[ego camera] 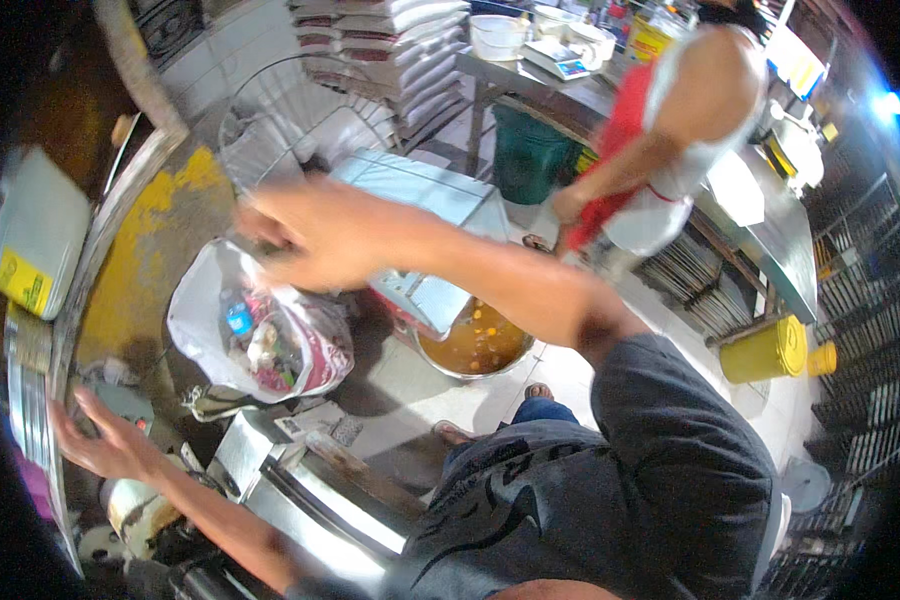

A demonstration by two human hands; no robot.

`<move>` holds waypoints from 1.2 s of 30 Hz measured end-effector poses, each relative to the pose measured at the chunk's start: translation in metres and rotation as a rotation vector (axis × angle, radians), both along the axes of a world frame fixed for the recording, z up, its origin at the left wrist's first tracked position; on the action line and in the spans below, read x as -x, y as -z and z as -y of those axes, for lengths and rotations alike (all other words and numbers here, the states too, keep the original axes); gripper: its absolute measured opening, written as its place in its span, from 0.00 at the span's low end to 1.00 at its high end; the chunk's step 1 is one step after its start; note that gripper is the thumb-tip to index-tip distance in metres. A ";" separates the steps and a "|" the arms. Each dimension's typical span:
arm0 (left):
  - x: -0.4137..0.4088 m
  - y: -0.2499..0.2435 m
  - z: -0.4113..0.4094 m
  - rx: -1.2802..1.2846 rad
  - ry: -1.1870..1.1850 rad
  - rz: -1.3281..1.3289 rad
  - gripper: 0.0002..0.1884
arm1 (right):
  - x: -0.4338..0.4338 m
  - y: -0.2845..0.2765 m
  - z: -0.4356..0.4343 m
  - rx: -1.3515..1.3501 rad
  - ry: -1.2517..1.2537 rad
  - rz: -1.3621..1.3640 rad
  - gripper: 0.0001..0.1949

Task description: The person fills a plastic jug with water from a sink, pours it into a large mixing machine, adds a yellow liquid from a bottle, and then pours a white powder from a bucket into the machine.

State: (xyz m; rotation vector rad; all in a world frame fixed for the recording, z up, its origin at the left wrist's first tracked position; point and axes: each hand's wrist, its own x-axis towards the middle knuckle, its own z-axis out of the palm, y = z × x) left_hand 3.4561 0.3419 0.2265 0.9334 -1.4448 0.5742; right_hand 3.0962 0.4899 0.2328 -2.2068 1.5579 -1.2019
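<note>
My right hand (307,236) is blurred, with its fingers curled, above a white sack (195,315) lined open and filled with refuse, a blue-labelled plastic bottle (238,315) among it. Whether the hand holds anything cannot be made out. At the lower left my left hand (105,442) has thumb and fingers apart, close beside the edge of a shelf, with nothing seen in it. Below my right forearm a round metal pot (521,364) of orange-brown liquid with yolk-like pieces stands on the tiled floor, partly covered by a pale blue ribbed panel (420,195).
A co-worker in a red apron (622,142) stands at a metal table (547,86) bearing a digital scale (562,60) and white buckets (499,37). Yellow containers (765,349) and tray racks (862,300) are at the right. Stacked sacks (427,60) and a wire basket (270,112) stand at the back.
</note>
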 end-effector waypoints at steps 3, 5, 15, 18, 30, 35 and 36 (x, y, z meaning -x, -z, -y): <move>0.088 0.072 -0.062 -0.059 0.273 0.096 0.23 | 0.075 0.120 -0.099 -0.424 0.093 -0.041 0.25; 0.141 0.124 -0.107 -0.262 0.386 0.099 0.20 | 0.121 0.171 -0.165 -0.771 0.071 -0.113 0.26; 0.428 0.253 -0.310 -0.884 1.069 0.242 0.21 | 0.285 0.406 -0.515 -1.213 0.925 0.183 0.26; 0.488 0.267 -0.335 -0.949 1.151 0.402 0.22 | 0.305 0.403 -0.565 -1.117 1.092 0.324 0.23; 0.663 0.348 -0.358 -1.272 1.273 0.688 0.26 | 0.377 0.451 -0.627 -1.195 1.065 0.522 0.22; 0.727 0.381 -0.337 -1.485 1.248 0.697 0.27 | 0.462 0.463 -0.611 -1.145 1.055 0.509 0.21; 0.741 0.402 -0.332 -1.318 1.246 0.703 0.27 | 0.479 0.468 -0.618 -1.156 1.063 0.427 0.20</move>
